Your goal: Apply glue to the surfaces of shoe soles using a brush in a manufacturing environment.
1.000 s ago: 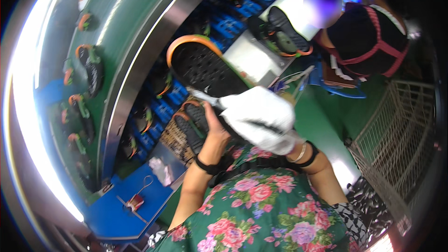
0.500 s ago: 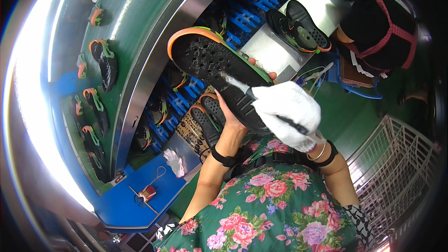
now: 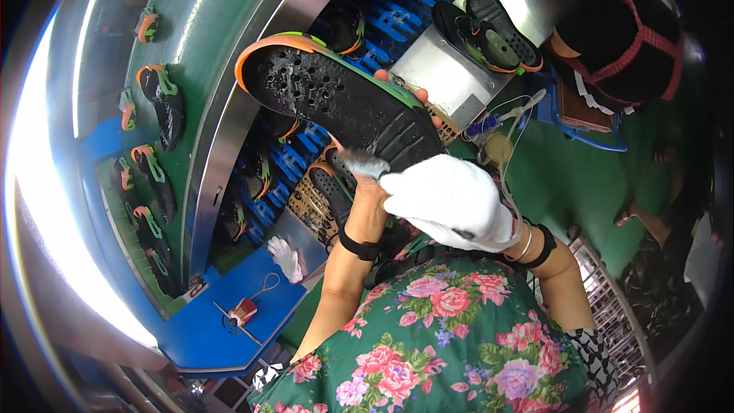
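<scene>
My left hand (image 3: 368, 193) grips a black shoe sole (image 3: 302, 99) with an orange and green rim, its fingertips showing along the far edge. The sole is tilted, its inner face up, with rows of holes and several ridges. Wet-looking whitish smears lie among the holes. In a white glove, my right hand (image 3: 453, 203) is closed round a brush (image 3: 364, 164), whose handle is mostly hidden. The bristles are at the near side of the sole, by the ridges and close to my left wrist; whether they touch it I cannot tell.
At left a green conveyor belt (image 3: 200, 27) carries several shoe parts. Blue racks (image 3: 397, 23) hold more shoes beyond the sole. A pair of black shoes (image 3: 489, 34) rests on a metal plate. A blue table (image 3: 206, 336) bears a white glove (image 3: 284, 258). Another person (image 3: 619, 38) sits at upper right.
The sole has shifted left in my left hand's grip. My right hand has drawn the brush from the holes down and left to the ridged part. The wire cart at right shows less.
</scene>
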A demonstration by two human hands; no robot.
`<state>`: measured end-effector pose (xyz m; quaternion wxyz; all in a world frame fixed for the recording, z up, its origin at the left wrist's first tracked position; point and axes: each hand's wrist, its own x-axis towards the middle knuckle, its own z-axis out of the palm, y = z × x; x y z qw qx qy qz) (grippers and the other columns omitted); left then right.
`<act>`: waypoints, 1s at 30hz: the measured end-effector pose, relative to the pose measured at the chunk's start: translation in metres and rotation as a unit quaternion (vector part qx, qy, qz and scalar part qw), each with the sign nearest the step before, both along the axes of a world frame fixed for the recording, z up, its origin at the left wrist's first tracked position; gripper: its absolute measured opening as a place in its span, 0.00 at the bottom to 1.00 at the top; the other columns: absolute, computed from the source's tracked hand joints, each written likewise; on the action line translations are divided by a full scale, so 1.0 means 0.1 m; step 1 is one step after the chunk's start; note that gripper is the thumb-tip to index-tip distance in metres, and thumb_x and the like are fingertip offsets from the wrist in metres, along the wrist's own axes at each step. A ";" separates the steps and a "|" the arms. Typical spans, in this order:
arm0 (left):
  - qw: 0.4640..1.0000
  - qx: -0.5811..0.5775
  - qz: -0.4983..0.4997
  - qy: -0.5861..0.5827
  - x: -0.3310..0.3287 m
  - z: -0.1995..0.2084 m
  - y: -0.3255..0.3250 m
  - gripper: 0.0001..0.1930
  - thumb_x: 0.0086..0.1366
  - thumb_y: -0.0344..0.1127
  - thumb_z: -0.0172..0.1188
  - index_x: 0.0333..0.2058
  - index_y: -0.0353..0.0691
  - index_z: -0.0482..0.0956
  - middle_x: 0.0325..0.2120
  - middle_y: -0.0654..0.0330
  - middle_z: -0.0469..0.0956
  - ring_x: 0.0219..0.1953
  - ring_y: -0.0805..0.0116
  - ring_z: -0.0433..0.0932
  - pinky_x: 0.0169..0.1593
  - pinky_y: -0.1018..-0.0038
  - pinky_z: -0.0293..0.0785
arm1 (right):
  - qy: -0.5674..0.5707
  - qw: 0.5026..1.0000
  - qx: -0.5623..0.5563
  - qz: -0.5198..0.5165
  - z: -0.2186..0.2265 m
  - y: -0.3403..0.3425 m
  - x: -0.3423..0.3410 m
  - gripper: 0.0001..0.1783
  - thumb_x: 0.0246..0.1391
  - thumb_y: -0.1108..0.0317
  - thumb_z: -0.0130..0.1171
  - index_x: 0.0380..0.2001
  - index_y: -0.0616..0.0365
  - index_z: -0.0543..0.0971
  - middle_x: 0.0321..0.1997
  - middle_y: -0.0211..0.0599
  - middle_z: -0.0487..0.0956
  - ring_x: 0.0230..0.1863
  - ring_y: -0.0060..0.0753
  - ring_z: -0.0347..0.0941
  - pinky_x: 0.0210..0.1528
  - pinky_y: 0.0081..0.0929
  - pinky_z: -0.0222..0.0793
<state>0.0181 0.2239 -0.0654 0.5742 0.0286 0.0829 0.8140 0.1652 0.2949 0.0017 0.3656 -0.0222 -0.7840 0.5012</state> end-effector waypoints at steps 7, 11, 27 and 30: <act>0.998 -0.032 0.019 -0.050 -0.11 0.04 -0.05 0.46 0.63 0.76 0.49 0.70 0.50 0.60 0.58 0.33 0.71 0.58 0.28 0.73 0.54 0.33 0.75 | -0.022 0.999 0.037 -0.019 -0.01 0.08 0.06 0.16 0.48 0.75 0.71 0.43 0.54 0.87 0.46 0.39 0.86 0.43 0.39 0.83 0.44 0.35 0.79; 0.996 0.069 -0.008 -0.051 -0.11 0.04 -0.01 0.47 0.61 0.78 0.50 0.70 0.53 0.61 0.58 0.30 0.70 0.55 0.24 0.74 0.50 0.37 0.79 | -0.021 0.996 -0.078 0.041 -0.02 0.09 0.06 0.13 0.45 0.77 0.72 0.37 0.55 0.87 0.44 0.41 0.87 0.41 0.39 0.83 0.43 0.34 0.79; 0.997 0.028 -0.074 0.001 -0.19 0.15 -0.02 0.59 0.53 0.80 0.60 0.72 0.42 0.56 0.61 0.43 0.69 0.59 0.43 0.69 0.55 0.47 0.73 | -0.041 0.999 -0.005 0.029 -0.11 0.13 0.17 0.14 0.46 0.76 0.72 0.39 0.55 0.88 0.45 0.40 0.87 0.41 0.40 0.83 0.41 0.33 0.79; 0.992 0.042 -0.069 -0.095 -0.14 0.13 -0.05 0.61 0.51 0.81 0.61 0.73 0.44 0.55 0.60 0.39 0.69 0.56 0.40 0.71 0.54 0.48 0.74 | -0.052 0.996 -0.031 0.063 -0.09 0.06 0.21 0.12 0.46 0.76 0.72 0.38 0.55 0.88 0.44 0.40 0.87 0.41 0.39 0.84 0.42 0.32 0.79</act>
